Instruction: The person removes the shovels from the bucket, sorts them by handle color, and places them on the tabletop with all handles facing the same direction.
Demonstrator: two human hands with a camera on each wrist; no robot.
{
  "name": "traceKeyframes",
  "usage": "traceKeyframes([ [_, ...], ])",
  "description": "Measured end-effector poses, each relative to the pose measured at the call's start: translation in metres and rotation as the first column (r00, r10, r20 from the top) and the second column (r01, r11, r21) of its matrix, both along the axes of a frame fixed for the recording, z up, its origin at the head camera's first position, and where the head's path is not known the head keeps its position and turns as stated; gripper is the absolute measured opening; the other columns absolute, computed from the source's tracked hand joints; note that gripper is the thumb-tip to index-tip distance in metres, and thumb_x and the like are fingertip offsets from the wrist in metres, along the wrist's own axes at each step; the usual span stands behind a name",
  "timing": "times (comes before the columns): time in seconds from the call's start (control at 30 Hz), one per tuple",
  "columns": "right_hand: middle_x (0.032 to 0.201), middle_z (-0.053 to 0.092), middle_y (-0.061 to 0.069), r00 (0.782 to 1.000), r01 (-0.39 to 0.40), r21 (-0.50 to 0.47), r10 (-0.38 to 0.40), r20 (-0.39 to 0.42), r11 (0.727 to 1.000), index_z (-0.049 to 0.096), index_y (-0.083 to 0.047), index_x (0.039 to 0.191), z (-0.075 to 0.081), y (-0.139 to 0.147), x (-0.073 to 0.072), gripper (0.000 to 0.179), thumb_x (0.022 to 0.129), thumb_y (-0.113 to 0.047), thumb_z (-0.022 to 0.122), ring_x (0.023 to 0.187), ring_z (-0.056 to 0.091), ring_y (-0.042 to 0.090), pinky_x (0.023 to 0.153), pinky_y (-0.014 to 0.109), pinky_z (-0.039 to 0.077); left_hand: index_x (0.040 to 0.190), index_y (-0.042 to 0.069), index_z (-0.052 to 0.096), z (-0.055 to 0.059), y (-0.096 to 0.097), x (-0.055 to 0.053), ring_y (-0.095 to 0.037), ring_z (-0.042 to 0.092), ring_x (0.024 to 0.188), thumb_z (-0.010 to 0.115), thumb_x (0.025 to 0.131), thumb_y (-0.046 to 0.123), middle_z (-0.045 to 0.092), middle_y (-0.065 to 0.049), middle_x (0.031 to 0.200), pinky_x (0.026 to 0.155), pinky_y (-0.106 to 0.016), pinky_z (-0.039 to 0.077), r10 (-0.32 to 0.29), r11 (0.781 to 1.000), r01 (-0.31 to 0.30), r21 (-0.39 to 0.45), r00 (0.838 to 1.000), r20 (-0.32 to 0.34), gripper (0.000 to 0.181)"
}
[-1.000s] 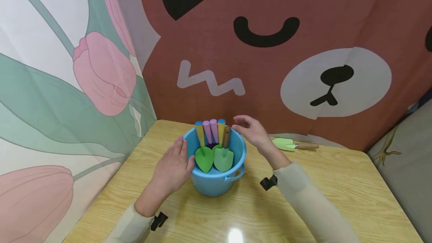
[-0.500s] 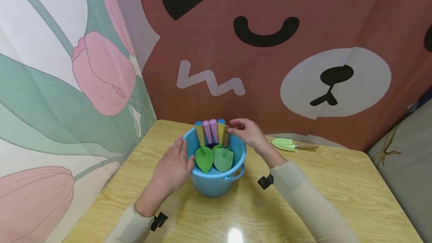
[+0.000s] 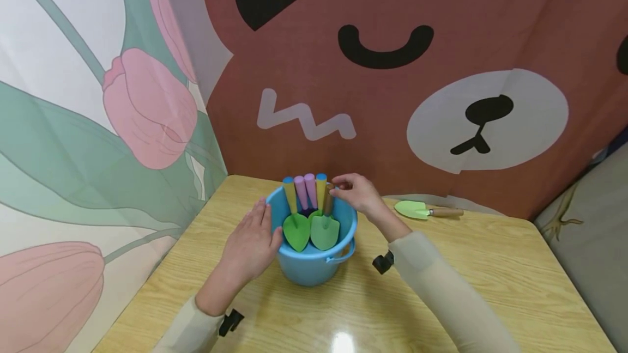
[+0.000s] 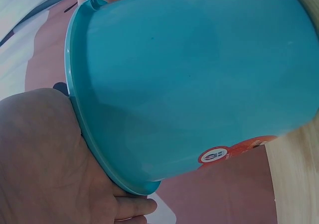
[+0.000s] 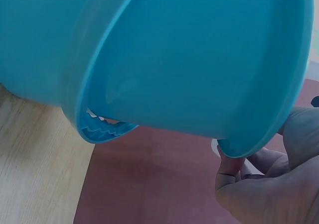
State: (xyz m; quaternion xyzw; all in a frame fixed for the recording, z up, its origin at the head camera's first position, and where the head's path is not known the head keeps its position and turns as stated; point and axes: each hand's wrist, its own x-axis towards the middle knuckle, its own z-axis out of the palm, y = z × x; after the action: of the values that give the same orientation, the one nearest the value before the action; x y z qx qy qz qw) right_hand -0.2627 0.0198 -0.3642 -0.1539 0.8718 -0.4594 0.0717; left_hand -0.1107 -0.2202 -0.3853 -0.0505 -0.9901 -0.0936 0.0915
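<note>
A light-blue bucket (image 3: 310, 274) stands upright on the table, holding several toy-sized garden tools. Two have yellow handles with blue ends, two have pink-purple handles, and one is a pale-green hand shovel (image 3: 325, 233) with a wooden handle. Leaning at the left is a brighter green trowel (image 3: 296, 231). The left hand (image 3: 252, 244) lies with straight fingers along the bucket's left rim. In the head view, the thumb and fingers of the right hand (image 3: 359, 194) pinch the top of the wooden handle. The bucket wall hides the tools in both wrist views.
A light-green trowel (image 3: 427, 210) with a wooden handle lies on the wooden table (image 3: 441, 287), right of the bucket near the back edge. Behind rises a brown bear-print cloth (image 3: 382, 124); a tulip-print cloth (image 3: 147, 108) hangs at the left. The bucket's handle (image 3: 343, 255) hangs at its front right.
The right hand has moved left and slightly down onto the wooden handle, its thumb and fingers closing together there. The left hand and bucket have stayed put.
</note>
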Motion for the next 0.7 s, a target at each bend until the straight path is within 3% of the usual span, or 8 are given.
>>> traceKeyframes([
  [0.7,0.131,0.057,0.011,1.000,0.010,0.067,-0.008,-0.023,0.998,0.071,-0.011,0.123,0.0010,-0.0051,-0.0002,0.032,0.096,-0.027,0.072,0.117,0.054,0.031,0.097,0.041,0.054,0.153,-0.010,0.033,0.0003,0.0001,0.0018,-0.037,0.024,0.152,0.036,0.107,0.042,0.026,-0.026,0.163,0.123,-0.051,0.026,-0.001,1.000,0.001,-0.004,1.000,-0.012,0.069],
])
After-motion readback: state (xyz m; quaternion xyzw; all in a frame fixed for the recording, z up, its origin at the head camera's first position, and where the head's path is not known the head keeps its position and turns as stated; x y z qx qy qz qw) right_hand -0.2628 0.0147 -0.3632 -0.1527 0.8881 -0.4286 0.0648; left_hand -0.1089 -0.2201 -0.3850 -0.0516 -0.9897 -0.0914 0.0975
